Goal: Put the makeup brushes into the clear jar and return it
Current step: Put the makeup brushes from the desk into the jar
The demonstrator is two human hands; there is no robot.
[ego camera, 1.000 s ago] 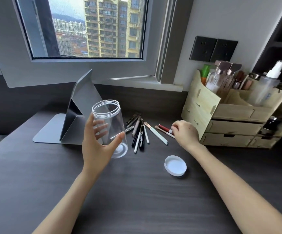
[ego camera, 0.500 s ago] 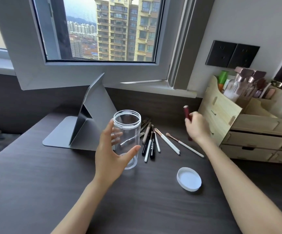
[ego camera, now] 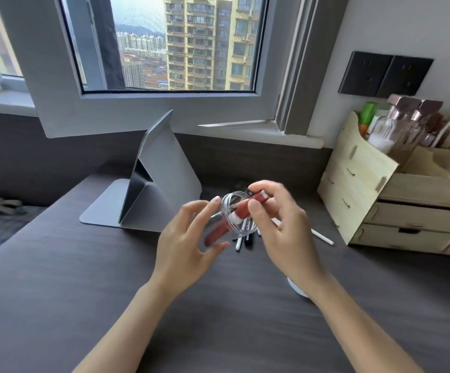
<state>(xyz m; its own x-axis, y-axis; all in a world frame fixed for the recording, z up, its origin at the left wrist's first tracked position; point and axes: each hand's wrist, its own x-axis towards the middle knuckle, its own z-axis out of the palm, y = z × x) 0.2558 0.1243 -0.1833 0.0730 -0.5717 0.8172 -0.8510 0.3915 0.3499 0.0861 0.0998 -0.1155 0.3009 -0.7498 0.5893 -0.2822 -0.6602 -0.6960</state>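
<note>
Holding the clear jar (ego camera: 228, 220) tilted above the dark surface (ego camera: 57, 278), the left hand (ego camera: 185, 244) had its fingers curled round the jar's far side and its thumb on the near side, mouth turned up and to the right. The right hand (ego camera: 280, 224) was pinched shut on a red-handled brush (ego camera: 241, 211), gripping it near its white-banded upper end at the jar's rim; the lower part of the brush was inside the jar, slanting down toward the jar's base on the left. The right hand showed motion blur, so the exact finger placement could not be read. Behind and below the jar, the remaining makeup brushes (ego camera: 245, 238) lay in a loose bunch on the surface, mostly hidden by both hands; dark and white handle ends stuck out beneath them. One white-handled brush (ego camera: 322, 236) lay apart to the right, near the wooden drawer organizer (ego camera: 366, 179) at the right edge. A white lid (ego camera: 298, 289) rested on the surface, partly covered by the right wrist. A grey folding stand (ego camera: 162, 181) stood to the left, behind the hands, below the window (ego camera: 164, 44).
</note>
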